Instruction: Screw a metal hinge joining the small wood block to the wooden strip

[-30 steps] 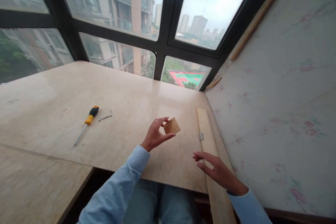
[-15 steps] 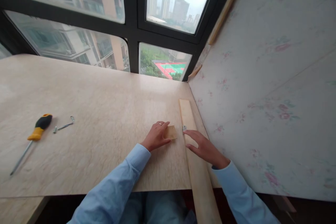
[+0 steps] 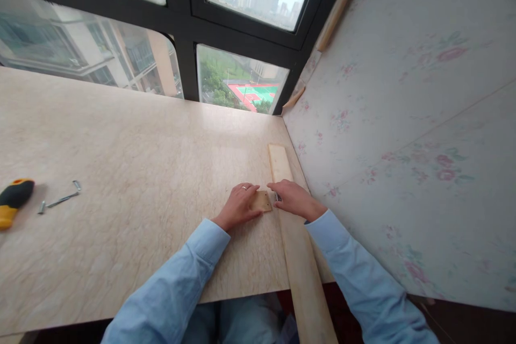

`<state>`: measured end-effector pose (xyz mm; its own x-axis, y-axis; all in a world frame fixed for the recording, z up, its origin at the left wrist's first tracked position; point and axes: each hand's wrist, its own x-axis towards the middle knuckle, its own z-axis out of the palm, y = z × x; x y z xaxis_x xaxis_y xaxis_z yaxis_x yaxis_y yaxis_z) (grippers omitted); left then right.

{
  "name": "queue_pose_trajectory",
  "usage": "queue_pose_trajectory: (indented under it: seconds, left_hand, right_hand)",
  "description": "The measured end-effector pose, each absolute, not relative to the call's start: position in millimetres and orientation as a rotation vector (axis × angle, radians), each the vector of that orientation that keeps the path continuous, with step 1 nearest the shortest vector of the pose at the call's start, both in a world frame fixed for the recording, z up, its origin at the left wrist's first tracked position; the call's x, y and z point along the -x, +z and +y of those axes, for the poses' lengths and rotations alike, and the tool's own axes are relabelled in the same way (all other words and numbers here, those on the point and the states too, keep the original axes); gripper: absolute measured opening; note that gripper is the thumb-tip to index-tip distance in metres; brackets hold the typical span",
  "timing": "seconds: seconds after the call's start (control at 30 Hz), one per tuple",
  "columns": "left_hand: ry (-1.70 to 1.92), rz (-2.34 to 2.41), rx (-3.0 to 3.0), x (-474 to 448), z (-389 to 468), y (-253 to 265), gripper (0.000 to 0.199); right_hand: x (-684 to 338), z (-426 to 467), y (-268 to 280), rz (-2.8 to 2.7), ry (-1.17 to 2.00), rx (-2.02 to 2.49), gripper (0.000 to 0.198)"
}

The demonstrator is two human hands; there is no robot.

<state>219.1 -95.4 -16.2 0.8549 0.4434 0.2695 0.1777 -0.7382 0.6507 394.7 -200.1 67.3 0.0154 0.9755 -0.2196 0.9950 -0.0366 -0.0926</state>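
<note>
Hands close together at centre frame: left hand (image 3: 238, 209) pinching a small wooden piece (image 3: 262, 202) between thumb and fingers, its two dark holes facing right; right hand (image 3: 296, 199) curled over a metal hinge (image 3: 277, 197), mostly covered, so cannot tell whether gripped or merely touched. Piece sits just beside the hinge, low over the table (image 3: 161, 247); flat contact not certain. Likeliest trouble here: fingers hiding the hinge, so a skewed or shifted leaf could pass unnoticed; a fingertip might get nipped should the leaf swing. Loose left pinch could let the piece twist. Under the right hand, a long board (image 3: 300, 258) runs toward bottom centre and overhangs the near edge; weight on that end might tip or slide it. Left of frame, loose screws (image 3: 63, 200) could roll if knocked, as could the screwdriver (image 3: 16, 198) beside them, cut by the frame edge.
</note>
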Motion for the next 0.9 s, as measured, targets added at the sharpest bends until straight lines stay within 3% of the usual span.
queue_pose_trajectory:
  seconds: [0.9]
  left_hand:
    - [0.557,0.391,-2.404,-219,-97,-12,0.055]
  right_hand:
    - [-395,-185,69,1.994,-0.240,-2.017,0.024]
